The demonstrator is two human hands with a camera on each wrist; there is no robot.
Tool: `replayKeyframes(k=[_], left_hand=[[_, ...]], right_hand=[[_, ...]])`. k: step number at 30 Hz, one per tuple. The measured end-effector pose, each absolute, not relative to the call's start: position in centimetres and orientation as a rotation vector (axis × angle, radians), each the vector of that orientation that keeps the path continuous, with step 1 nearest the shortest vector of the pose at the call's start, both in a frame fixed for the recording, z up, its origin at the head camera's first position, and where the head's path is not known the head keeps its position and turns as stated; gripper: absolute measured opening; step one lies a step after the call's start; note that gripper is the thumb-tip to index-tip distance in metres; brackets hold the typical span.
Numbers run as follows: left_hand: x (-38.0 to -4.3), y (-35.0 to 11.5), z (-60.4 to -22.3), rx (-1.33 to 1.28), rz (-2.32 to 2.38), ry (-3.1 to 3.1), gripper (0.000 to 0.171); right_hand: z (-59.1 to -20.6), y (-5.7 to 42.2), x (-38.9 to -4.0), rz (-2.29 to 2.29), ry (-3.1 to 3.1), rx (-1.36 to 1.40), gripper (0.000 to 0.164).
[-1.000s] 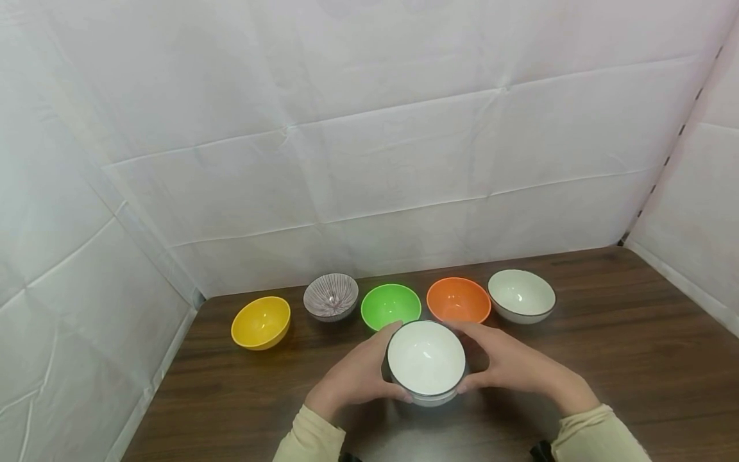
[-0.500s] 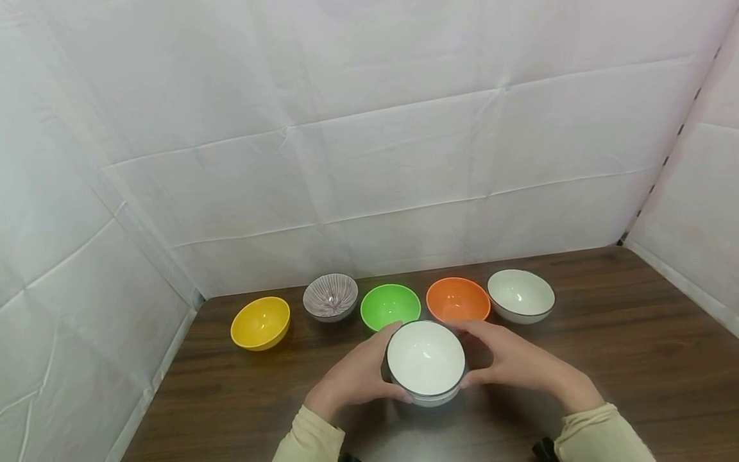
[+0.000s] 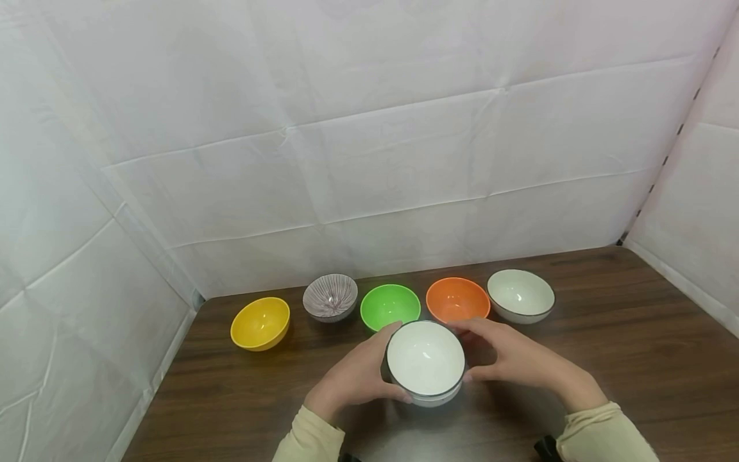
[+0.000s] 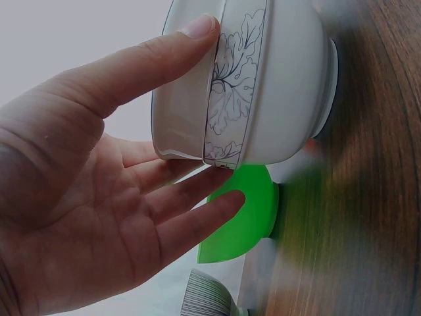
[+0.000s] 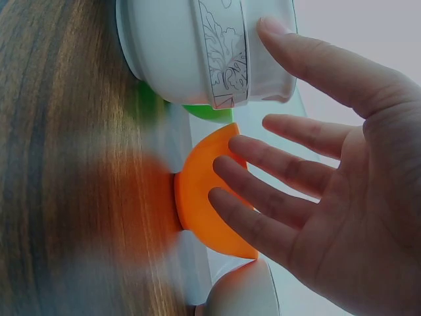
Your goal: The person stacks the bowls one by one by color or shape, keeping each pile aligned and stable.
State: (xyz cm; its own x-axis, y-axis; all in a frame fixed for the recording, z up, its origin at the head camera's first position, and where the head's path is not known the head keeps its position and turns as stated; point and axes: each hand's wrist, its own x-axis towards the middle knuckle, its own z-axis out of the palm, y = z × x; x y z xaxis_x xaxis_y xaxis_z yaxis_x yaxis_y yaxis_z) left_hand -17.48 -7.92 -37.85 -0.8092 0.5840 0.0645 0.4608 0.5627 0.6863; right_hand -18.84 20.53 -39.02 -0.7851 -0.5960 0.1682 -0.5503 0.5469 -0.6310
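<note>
A white bowl with a dark rim [image 3: 426, 357] sits nested in a second white bowl [image 3: 434, 402], which has a leaf-patterned band [image 4: 237, 76] round its side. The stack is upright at the front middle of the table. On its left, my left hand [image 3: 360, 371] grips the stack between thumb and fingers, with the thumb tip where the two bowls meet. At the right side, my right hand [image 3: 514, 360] is spread with relaxed fingers; its thumb tip is right by the upper bowl's wall [image 5: 271, 66] and the other fingers stand apart from it.
Along the back of the dark wooden table [image 3: 612, 321] runs a row of bowls: yellow [image 3: 261, 324], purple-striped [image 3: 331, 297], green [image 3: 390, 307], orange [image 3: 458, 299] and off-white [image 3: 521, 295]. The green and orange ones lie just behind the stack. White sheeting [image 3: 369, 160] encloses the table.
My right hand has eased slightly to the right and its thumb has drawn back from the stack. The left hand and the bowls have stayed in place.
</note>
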Motion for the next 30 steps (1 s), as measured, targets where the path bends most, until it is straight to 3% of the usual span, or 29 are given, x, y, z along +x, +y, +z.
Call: replayKeyframes(k=[30], left_hand=[[-17.44, -7.95, -37.85, 0.926, 1.073, 2.638, 0.104]], right_hand=[[-38.72, 21.26, -19.02, -1.077, 2.701, -0.947, 0.070]])
